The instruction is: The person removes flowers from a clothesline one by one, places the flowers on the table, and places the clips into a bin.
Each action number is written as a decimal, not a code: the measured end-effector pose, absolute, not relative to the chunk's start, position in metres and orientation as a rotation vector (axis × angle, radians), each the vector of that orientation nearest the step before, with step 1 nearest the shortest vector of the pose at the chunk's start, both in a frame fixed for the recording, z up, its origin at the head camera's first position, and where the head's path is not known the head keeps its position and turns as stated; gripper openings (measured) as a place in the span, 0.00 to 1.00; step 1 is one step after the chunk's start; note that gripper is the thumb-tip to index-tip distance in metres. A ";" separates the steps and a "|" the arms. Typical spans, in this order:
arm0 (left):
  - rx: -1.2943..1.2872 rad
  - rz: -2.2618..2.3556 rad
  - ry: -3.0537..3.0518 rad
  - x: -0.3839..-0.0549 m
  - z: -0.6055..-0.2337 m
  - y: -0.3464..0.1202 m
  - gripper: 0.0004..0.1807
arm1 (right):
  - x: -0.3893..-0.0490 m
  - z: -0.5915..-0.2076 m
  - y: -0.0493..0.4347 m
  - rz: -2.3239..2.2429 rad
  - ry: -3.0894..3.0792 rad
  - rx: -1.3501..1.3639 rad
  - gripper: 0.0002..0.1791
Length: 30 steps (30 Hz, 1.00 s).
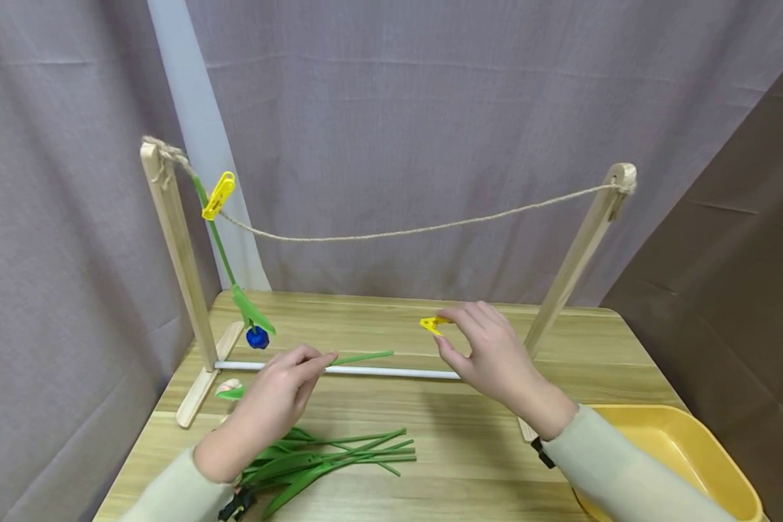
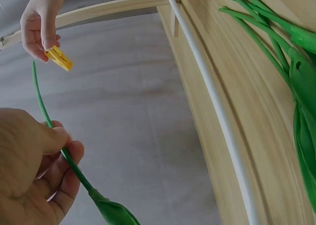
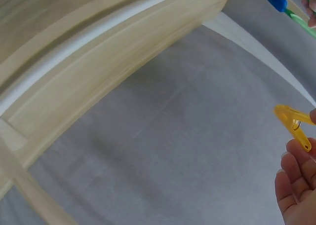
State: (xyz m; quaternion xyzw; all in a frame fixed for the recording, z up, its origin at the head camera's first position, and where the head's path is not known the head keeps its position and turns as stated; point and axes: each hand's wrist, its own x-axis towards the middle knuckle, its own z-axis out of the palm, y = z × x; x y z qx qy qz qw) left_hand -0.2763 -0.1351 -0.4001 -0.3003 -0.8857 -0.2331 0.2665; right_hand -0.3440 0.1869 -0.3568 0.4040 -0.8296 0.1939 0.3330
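My left hand (image 1: 275, 391) pinches the green stem (image 1: 365, 357) of an artificial flower between thumb and fingers. In the left wrist view its bare stem end points up toward the other hand, and a green leaf (image 2: 114, 211) lies below. A pale bloom (image 1: 230, 385) shows just beyond the left hand in the head view. To the right, my right hand (image 1: 496, 357) holds a yellow clothespin (image 1: 433, 324) between thumb and fingers, apart from the stem. Its two legs spread in a V in the right wrist view.
A twine line (image 1: 378, 235) sags between two wooden posts (image 1: 181, 254). From it a blue flower (image 1: 257, 337) hangs upside down by another yellow clothespin (image 1: 219, 196). A white rod (image 1: 391, 372) joins the posts. Several green stems (image 1: 339, 457) lie in front; a yellow basin (image 1: 711, 449) stands right.
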 end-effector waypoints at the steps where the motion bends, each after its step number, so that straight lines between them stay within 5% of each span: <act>1: -0.814 -0.624 -2.399 -0.276 -0.401 -0.134 0.20 | -0.344 -0.358 0.189 0.508 -2.173 1.050 0.16; 30: -0.877 -0.517 -2.536 -0.273 -0.417 -0.123 0.23 | -0.331 -0.376 0.248 0.455 -2.282 0.892 0.17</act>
